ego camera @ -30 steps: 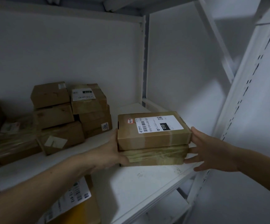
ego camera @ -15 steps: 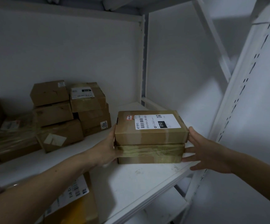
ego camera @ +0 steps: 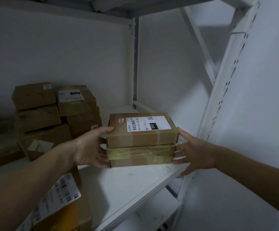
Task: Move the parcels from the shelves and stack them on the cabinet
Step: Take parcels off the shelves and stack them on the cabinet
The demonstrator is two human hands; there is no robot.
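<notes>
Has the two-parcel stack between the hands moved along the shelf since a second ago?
No. The two-parcel stack keeps its spot relative to the shelf's rear upright; only the view shifted.

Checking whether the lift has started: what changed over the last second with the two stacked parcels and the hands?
The left hand firmed its grip: its thumb now hooks over the top parcel, fingers against the lower parcel. The right hand stayed flat against their right ends. Both parcels hardly shifted on the shelf; back parcels unchanged.
</notes>
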